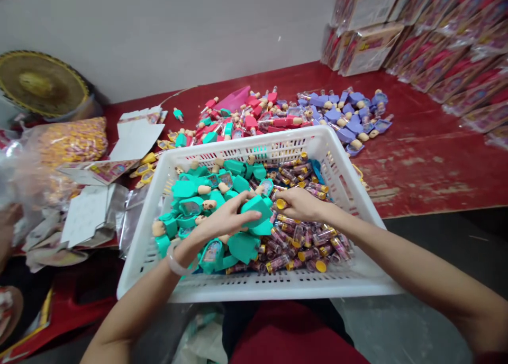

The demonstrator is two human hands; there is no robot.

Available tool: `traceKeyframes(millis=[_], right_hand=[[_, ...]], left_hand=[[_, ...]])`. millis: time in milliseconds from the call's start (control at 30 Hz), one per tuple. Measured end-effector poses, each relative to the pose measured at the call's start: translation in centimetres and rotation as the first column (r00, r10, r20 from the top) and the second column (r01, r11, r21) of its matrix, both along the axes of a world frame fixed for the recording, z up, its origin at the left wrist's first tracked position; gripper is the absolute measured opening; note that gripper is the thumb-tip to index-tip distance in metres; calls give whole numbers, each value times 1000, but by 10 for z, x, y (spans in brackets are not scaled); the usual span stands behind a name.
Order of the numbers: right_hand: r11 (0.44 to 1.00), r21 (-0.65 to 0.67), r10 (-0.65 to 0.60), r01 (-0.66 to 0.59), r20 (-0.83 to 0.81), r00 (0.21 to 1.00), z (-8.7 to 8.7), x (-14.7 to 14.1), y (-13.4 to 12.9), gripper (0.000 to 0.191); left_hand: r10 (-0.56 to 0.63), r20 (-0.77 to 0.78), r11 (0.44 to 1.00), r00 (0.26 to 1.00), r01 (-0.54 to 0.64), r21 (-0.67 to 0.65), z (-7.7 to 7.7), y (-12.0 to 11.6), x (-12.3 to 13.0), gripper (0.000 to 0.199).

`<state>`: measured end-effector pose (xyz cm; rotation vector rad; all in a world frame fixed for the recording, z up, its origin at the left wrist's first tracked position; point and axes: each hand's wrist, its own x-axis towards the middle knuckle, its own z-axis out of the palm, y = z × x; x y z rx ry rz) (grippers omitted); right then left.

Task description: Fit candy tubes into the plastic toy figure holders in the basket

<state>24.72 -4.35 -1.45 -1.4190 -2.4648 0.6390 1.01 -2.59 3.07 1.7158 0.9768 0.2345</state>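
A white plastic basket sits in front of me. Green plastic toy cases with cork-like stoppers fill its left side, and small clear tubes with yellow caps lie heaped on its right. Over the middle of the basket, my left hand is closed around a green toy case, thumb lying across it. My right hand is closed beside that case, gripping a small tube by its yellow-capped end. The far end of this tube is hard to make out, close to the case.
Behind the basket, red and purple toy cases are piled on the red table. Wrapped boxes are stacked at the right. On the left are a bag of yellow pieces, white cartons and another person's hand.
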Motion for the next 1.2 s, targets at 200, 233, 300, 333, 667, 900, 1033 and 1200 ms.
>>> traceKeyframes(millis=[200, 233, 300, 333, 667, 900, 1033, 1200], right_hand=[[1000, 25, 8, -14, 207, 978, -6, -8, -3, 10], [999, 34, 0, -9, 254, 967, -7, -9, -5, 11], [999, 47, -1, -14, 322, 947, -7, -13, -7, 12], [998, 50, 8, -27, 343, 939, -6, -14, -9, 13], [994, 68, 56, -87, 367, 928, 1, -21, -30, 12], [987, 130, 37, -89, 361, 932, 3, -25, -44, 10], [997, 50, 35, -58, 381, 924, 12, -26, -48, 11], [977, -209, 40, 44, 381, 924, 10, -29, -42, 20]], left_hand=[[-107, -187, 948, 977, 157, 278, -6, -17, 4, 43], [-115, -223, 928, 968, 184, 323, -8, -20, 4, 42], [-128, -300, 881, 945, 247, 403, -14, -26, 3, 41], [-136, -334, 860, 933, 279, 428, -16, -29, 3, 41], [-47, -97, 999, 994, 44, -27, -7, -30, 6, 38], [103, 4, 753, 995, -75, -653, -16, -34, 8, 48], [9, 33, 787, 999, 13, -616, -13, -31, 8, 46], [-239, -142, 954, 961, 259, 148, -11, -34, 8, 37]])
